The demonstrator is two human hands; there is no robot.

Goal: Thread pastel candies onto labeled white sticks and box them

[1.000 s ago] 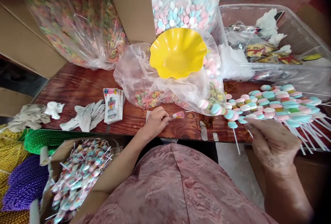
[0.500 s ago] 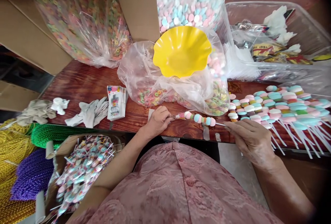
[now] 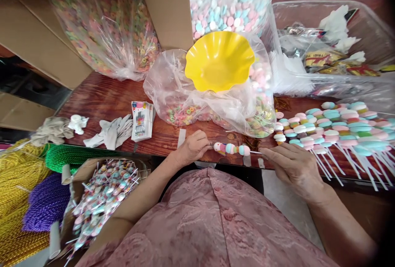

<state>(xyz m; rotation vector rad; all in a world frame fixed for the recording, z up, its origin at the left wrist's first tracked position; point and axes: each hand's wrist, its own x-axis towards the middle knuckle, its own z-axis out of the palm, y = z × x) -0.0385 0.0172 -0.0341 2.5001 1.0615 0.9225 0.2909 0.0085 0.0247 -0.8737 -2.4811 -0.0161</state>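
Observation:
A candy skewer (image 3: pixel 237 149) of pastel marshmallows and gummy rings on a white stick lies level between my hands, near the table's front edge. Its left part sits in a small clear printed bag (image 3: pixel 218 147). My left hand (image 3: pixel 194 147) is closed on that bag's left end, fingers pinched together. My right hand (image 3: pixel 294 168) grips the stick's bare right end between thumb and fingers. Just beyond it, many similar candy skewers (image 3: pixel 345 125) are piled, with sticks pointing toward me. To the left on the table lies a stack of printed bags (image 3: pixel 142 121).
A yellow wavy bowl (image 3: pixel 219 61) rests on clear bags of gummy rings and marshmallows. White gloves (image 3: pixel 112 132) lie left. At lower left, a box (image 3: pixel 69 201) holds wrapped skewers beside bead strands (image 3: pixel 46 201). A clear plastic bin (image 3: pixel 333 77) stands back right.
The skewer and both hands have come slightly closer to me, and the bag now covers more of the skewer's left part. The camera view has shifted a little.

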